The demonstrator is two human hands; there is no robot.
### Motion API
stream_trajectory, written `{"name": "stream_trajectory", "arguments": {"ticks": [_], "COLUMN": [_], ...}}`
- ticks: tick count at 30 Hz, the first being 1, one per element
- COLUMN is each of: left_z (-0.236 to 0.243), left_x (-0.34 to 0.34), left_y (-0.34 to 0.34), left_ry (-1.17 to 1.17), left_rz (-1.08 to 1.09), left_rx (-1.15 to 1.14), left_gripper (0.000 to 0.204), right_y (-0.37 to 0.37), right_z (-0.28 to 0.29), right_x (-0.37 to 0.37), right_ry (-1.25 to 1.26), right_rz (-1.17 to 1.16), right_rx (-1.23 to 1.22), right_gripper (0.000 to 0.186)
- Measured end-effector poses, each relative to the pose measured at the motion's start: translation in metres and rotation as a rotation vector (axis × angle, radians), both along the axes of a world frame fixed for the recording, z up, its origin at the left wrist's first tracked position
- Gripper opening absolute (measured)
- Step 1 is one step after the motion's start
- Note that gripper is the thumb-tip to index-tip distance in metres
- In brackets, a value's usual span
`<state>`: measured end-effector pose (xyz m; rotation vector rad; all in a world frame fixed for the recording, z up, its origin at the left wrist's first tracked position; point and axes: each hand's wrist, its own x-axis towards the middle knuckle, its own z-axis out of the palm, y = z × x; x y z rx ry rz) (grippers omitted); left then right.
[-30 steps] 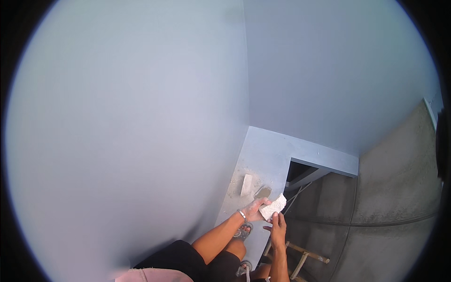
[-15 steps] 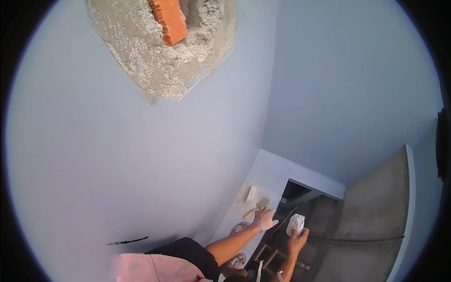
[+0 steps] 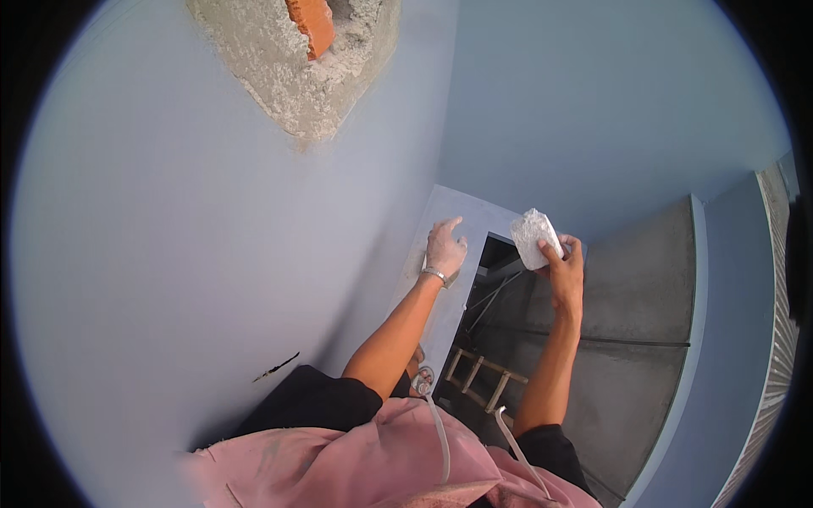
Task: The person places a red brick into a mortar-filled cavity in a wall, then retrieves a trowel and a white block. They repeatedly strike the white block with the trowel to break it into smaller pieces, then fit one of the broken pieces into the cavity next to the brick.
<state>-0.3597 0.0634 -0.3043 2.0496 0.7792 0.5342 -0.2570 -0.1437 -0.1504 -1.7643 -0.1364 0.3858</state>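
In my raised right hand [image 3: 567, 269] is a white, rough-surfaced chunk [image 3: 533, 241], broken along its upper edge. The thumb presses its face and the fingers wrap behind it. My left hand [image 3: 445, 247], dusted pale and wearing a wristband, hovers over the pale ledge [image 3: 457, 205] with its fingers apart and nothing in them. Up on the blue wall is a rough grey mortar patch [image 3: 262, 63] around a hollow. A broken orange brick [image 3: 315, 30] sticks out of that hollow, away from both hands.
Beside the ledge is a dark opening, with a wooden ladder [image 3: 483, 381] down in it. A grey panel [image 3: 639, 288] stands to the right. Low on the left wall runs a dark crack [image 3: 276, 367]. Blue walls [image 3: 610, 102] meet in a corner.
My right hand has risen with the white chunk. My left hand has lifted off the ledge, away from the trowel-like tool there. The view has tilted, showing more of my pink top.
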Motion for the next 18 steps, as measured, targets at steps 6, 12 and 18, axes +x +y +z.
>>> {"name": "stream_trajectory", "arguments": {"ticks": [6,12,18], "left_z": [0.077,0.120,0.122], "left_x": [0.003,0.000,0.006], "left_y": [0.054,0.088,0.098], "left_ry": [-0.076,0.029,-0.022], "left_rz": [-0.121,-0.112,-0.098], "left_rx": [-0.112,-0.122,-0.139], "left_gripper": [0.027,0.027,0.026], "right_y": [0.114,0.176,0.204], "right_z": [0.110,0.160,0.195], "right_x": [0.018,0.022,0.023], "right_ry": [0.012,-0.148,-0.296], "right_rz": [0.172,0.259,0.419], "right_rx": [0.440,0.464,0.326], "right_gripper": [0.051,0.059,0.068]}}
